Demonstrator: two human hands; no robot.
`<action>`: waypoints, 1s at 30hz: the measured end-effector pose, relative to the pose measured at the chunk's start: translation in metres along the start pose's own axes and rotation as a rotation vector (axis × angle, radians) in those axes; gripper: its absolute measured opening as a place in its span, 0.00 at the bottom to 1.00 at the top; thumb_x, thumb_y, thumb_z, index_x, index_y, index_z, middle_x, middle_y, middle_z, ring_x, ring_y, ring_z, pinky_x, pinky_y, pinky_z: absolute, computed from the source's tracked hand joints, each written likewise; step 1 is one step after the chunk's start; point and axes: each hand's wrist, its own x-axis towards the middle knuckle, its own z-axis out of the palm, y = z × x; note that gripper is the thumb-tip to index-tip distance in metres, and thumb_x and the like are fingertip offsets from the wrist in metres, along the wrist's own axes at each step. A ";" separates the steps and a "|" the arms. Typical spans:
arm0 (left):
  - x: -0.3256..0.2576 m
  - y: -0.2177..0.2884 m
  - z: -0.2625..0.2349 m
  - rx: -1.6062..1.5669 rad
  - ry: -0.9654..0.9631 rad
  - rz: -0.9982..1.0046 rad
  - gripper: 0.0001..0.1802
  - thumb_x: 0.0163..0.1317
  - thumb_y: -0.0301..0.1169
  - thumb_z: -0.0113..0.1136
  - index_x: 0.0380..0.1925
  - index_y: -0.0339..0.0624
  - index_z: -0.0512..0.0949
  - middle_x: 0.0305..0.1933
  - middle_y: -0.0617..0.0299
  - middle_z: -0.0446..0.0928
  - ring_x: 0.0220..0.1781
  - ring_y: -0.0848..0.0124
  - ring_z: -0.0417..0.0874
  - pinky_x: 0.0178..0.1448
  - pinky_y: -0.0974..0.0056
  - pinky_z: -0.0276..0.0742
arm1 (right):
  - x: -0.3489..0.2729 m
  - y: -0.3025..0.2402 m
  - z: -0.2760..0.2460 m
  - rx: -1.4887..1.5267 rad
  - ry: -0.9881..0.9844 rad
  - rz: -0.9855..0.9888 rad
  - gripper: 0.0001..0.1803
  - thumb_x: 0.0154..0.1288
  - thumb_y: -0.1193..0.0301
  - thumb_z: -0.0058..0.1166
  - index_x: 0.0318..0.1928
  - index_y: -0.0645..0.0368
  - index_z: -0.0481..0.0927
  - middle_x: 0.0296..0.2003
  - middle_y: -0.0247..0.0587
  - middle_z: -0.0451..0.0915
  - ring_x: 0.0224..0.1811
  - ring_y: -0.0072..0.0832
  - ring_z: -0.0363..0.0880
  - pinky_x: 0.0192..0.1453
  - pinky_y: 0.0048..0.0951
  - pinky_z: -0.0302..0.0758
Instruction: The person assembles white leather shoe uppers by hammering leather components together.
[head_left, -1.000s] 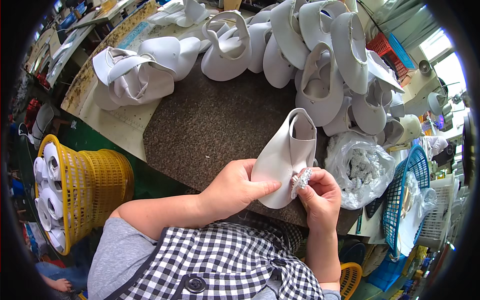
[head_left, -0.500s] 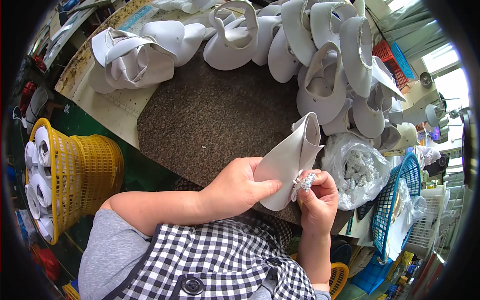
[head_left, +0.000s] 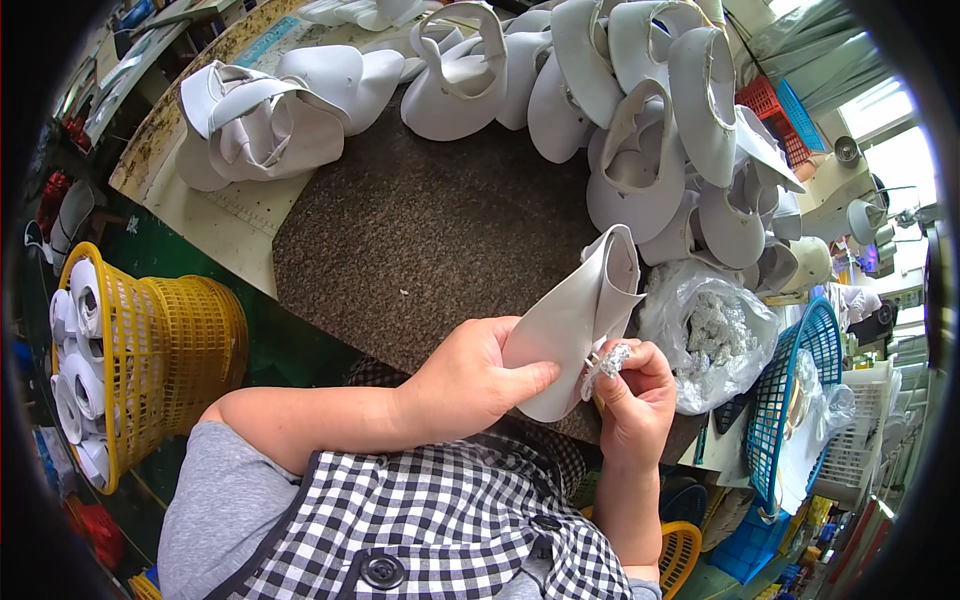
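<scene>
My left hand (head_left: 475, 378) is closed around a white shoe upper (head_left: 560, 320), its thumb lying along the near face and its open end pointing up and away. Between the thumb and fingers of my right hand (head_left: 642, 405) is a small sparkly silver ornament (head_left: 609, 366). The ornament is up against the right edge of the upper; whether it is fastened there I cannot tell. A clear plastic bag (head_left: 763, 340) lies just right of my right hand, with several silver ornaments (head_left: 715, 325) heaped in it.
Several white uppers (head_left: 634, 205) line the far and right sides of the brown tabletop (head_left: 400, 250); more are bunched at the far left (head_left: 290, 135). A yellow basket (head_left: 190, 330) with rolled white pieces (head_left: 85, 385) stands left. A blue basket (head_left: 775, 400) is at right.
The whole view has shifted very slightly. Both hands keep the same hold on the shoe upper and the ornament, with barely any movement between them.
</scene>
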 end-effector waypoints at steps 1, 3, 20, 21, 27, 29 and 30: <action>0.000 0.000 0.000 0.004 -0.005 -0.005 0.16 0.67 0.26 0.55 0.53 0.31 0.74 0.50 0.56 0.80 0.52 0.72 0.80 0.59 0.65 0.76 | 0.000 0.000 0.000 0.006 -0.008 -0.002 0.10 0.58 0.84 0.62 0.37 0.63 0.75 0.41 0.39 0.78 0.41 0.22 0.78 0.47 0.23 0.76; 0.000 0.000 0.001 0.008 -0.010 -0.010 0.16 0.67 0.25 0.55 0.53 0.31 0.74 0.50 0.56 0.80 0.52 0.72 0.80 0.59 0.65 0.76 | -0.003 0.000 0.001 -0.010 -0.013 -0.023 0.10 0.58 0.84 0.62 0.37 0.63 0.75 0.41 0.39 0.78 0.41 0.22 0.78 0.46 0.23 0.76; -0.004 -0.005 0.001 0.050 -0.018 0.037 0.16 0.68 0.27 0.55 0.53 0.31 0.73 0.50 0.57 0.79 0.53 0.72 0.80 0.59 0.64 0.75 | -0.005 0.006 0.003 -0.051 0.022 -0.045 0.10 0.58 0.83 0.62 0.37 0.62 0.74 0.41 0.39 0.78 0.40 0.21 0.77 0.44 0.23 0.76; -0.004 -0.006 0.001 0.048 -0.017 0.036 0.16 0.68 0.27 0.55 0.53 0.31 0.73 0.50 0.57 0.79 0.53 0.72 0.80 0.59 0.64 0.75 | -0.005 0.007 0.004 -0.058 0.026 -0.050 0.10 0.58 0.83 0.62 0.37 0.62 0.74 0.41 0.39 0.78 0.40 0.21 0.77 0.44 0.23 0.76; -0.006 -0.009 0.004 0.029 0.042 0.069 0.15 0.66 0.26 0.54 0.50 0.29 0.73 0.45 0.56 0.80 0.47 0.73 0.81 0.54 0.66 0.78 | -0.004 0.015 0.009 -0.068 0.006 -0.109 0.10 0.59 0.84 0.61 0.35 0.60 0.73 0.40 0.39 0.77 0.40 0.21 0.77 0.45 0.22 0.75; -0.006 -0.010 0.005 0.071 0.051 0.103 0.15 0.65 0.26 0.55 0.50 0.29 0.73 0.45 0.56 0.80 0.47 0.73 0.81 0.53 0.66 0.78 | -0.003 0.020 0.006 -0.070 0.007 -0.118 0.11 0.59 0.84 0.61 0.34 0.59 0.73 0.40 0.39 0.77 0.40 0.21 0.77 0.45 0.22 0.75; -0.006 -0.011 0.006 0.070 0.051 0.102 0.15 0.65 0.26 0.55 0.50 0.29 0.73 0.45 0.56 0.80 0.47 0.73 0.81 0.53 0.66 0.78 | -0.002 0.023 0.005 -0.033 -0.004 -0.110 0.11 0.59 0.84 0.61 0.34 0.59 0.72 0.40 0.39 0.77 0.40 0.21 0.77 0.45 0.22 0.75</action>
